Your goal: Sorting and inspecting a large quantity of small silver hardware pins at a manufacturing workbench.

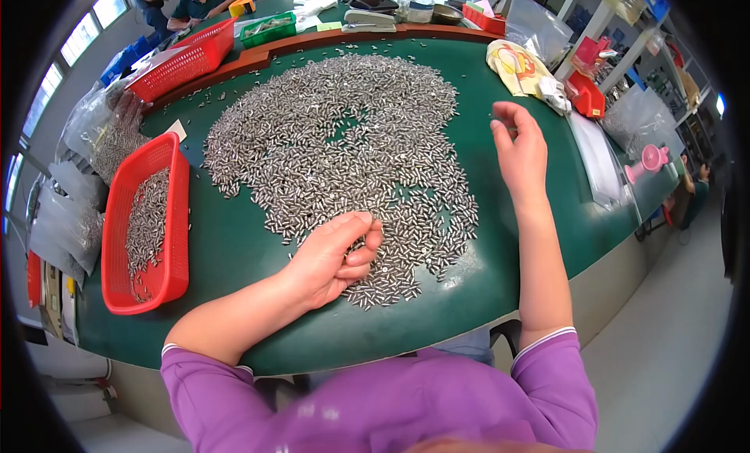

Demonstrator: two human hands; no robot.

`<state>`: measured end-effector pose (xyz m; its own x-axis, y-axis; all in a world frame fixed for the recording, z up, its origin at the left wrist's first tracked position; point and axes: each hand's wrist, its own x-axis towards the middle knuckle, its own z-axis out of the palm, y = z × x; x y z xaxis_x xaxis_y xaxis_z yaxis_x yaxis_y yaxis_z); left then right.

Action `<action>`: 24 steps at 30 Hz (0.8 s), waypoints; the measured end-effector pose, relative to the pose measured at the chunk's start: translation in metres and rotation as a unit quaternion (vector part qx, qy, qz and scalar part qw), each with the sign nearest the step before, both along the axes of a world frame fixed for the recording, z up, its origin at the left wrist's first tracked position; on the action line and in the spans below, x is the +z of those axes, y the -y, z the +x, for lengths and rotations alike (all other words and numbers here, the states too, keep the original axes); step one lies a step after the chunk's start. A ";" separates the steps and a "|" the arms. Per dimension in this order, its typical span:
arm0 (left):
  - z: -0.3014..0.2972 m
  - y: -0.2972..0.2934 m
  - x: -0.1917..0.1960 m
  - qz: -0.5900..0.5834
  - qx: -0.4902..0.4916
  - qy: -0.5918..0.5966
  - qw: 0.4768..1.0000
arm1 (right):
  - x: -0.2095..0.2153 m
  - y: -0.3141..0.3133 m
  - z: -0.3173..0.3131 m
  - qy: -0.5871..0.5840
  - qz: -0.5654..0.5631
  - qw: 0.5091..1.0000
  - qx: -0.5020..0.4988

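Two red baskets [148, 222] [187, 58]; two hands [332, 258] [519, 148]; countless metal pins [344, 140]

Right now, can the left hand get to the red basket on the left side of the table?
Probably yes. The left hand rests on the near edge of the heap of small metal pins, and only bare green table lies between it and the red basket. Nothing stands in the way.

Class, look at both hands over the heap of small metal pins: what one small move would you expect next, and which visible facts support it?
Probably the left hand, fingers curled on the near edge of the metal pins, carries a pinch leftward to the red basket, which already holds similar pins. The right hand is raised, off the heap.
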<state>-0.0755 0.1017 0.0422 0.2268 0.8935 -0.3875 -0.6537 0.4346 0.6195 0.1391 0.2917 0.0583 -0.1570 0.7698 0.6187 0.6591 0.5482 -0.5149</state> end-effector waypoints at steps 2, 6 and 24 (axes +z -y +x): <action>0.001 -0.001 0.002 -0.003 0.019 0.001 1.000 | -0.006 -0.003 0.005 0.070 0.037 0.996 -0.044; -0.002 -0.003 -0.003 0.023 0.017 0.008 1.000 | -0.012 0.018 -0.018 0.053 0.001 0.991 0.122; -0.004 -0.001 -0.004 0.011 0.010 0.039 0.999 | -0.023 0.077 -0.055 0.136 -0.068 0.911 0.384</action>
<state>-0.0798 0.1025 0.0377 0.2373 0.9064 -0.3494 -0.7083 0.4076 0.5763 0.0838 0.2149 0.0355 -0.8149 0.4353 0.3827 0.2221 0.8444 -0.4876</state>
